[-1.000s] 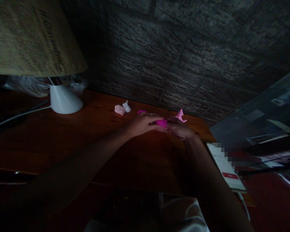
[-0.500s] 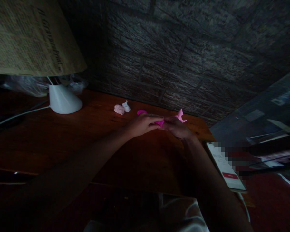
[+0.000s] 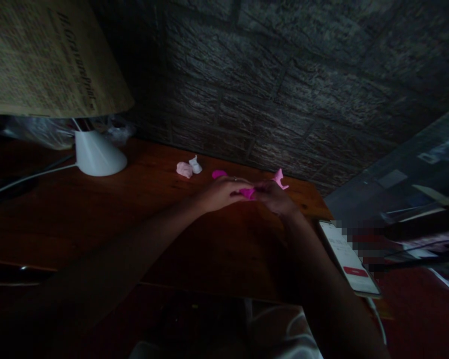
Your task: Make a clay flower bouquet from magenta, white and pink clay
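A bright magenta piece of soft, clay-like material (image 3: 247, 193) is pinched between both hands above the wooden table. My left hand (image 3: 224, 192) closes on it from the left, a ring on one finger. From the right, the fingers of my right hand (image 3: 272, 195) press against the same piece. Behind my left hand lies another magenta lump (image 3: 219, 174), partly covered by it. A lighter pink, ragged-edged piece (image 3: 280, 178) shows just beyond my right hand. Further left, a pale pink lump (image 3: 184, 170) touches a white lump (image 3: 195, 164).
A lamp with a white base (image 3: 99, 154) and newsprint shade (image 3: 56, 60) stands at the left, plastic wrap behind it. At the right table edge lies a lit phone (image 3: 346, 259) with a cable. A dark brick wall (image 3: 224, 99) borders the table's back.
Slightly more of the magenta piece shows between my fingers. Both hands keep nearly the same place and grip; the other lumps have not moved.
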`<state>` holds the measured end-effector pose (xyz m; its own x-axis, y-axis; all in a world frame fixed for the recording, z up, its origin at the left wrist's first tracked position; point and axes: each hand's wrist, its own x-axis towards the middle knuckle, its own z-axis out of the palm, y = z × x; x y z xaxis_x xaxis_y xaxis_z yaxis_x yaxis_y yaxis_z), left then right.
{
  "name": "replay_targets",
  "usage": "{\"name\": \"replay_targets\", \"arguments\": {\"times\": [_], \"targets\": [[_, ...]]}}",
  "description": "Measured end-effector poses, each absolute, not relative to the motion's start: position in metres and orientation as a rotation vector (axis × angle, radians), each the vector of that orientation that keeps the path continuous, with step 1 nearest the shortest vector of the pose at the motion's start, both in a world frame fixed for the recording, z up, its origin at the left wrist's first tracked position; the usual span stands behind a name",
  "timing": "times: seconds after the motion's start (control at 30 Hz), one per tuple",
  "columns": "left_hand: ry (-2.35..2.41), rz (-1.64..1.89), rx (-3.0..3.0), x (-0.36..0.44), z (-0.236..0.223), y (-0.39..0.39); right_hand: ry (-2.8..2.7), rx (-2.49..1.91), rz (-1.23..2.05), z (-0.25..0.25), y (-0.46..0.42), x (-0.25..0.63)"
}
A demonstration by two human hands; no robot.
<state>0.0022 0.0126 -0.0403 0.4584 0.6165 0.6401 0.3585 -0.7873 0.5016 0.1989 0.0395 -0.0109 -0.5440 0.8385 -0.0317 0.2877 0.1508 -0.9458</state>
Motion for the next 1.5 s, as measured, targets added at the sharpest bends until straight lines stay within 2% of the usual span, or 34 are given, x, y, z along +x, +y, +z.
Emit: {"name": "replay_targets", "arguments": {"times": [0.23, 0.6, 0.9, 1.23, 1.5], "targets": [[0.885, 1.405, 2.141, 0.003, -0.037, 0.010, -1.694, -0.992, 1.599, 0.002, 0.035, 0.206], [0.875, 1.350, 2.227, 0.004, -0.040, 0.013, -1.835, -1.011, 1.228, -0.008, 0.043, 0.206], [1.025, 1.449, 2.063, 0.004, -0.042, 0.014, -1.685, -0.942, 1.342, 0.003, 0.036, 0.203], [0.978, 1.419, 1.954, 0.005, -0.041, 0.012, -1.764, -0.959, 1.250, 0.001, 0.033, 0.198], [0.896, 1.473, 1.879, 0.009, -0.044, 0.017, -1.664, -0.986, 1.309, 0.000, 0.037, 0.201]]}}
